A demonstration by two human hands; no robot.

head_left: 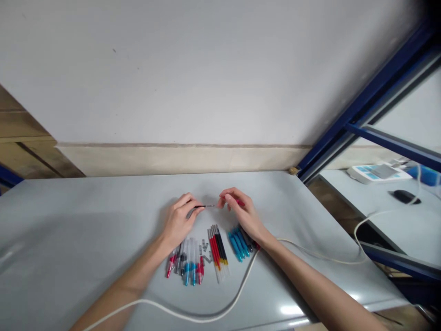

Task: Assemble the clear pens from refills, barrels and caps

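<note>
My left hand (pixel 181 218) is closed on a thin dark refill (pixel 206 206), whose metallic tip points right toward my other hand. Close by on the right, my right hand (pixel 239 209) has its fingers curled round a small red pen part (pixel 240 202), mostly hidden by them. Below the hands lie clear pen barrels with coloured ends (pixel 188 262), small clear clips (pixel 206 250), red and black refills (pixel 217 248) side by side, and blue pen parts (pixel 238 243) with dark ones, partly under my right wrist.
A white cable (pixel 206 317) crosses the grey table (pixel 69 230) in front of the pen parts and passes under my right arm. A blue metal frame (pixel 330 128) stands at the right. Beyond it are a black mouse (pixel 405 196) and a white device (pixel 377 173).
</note>
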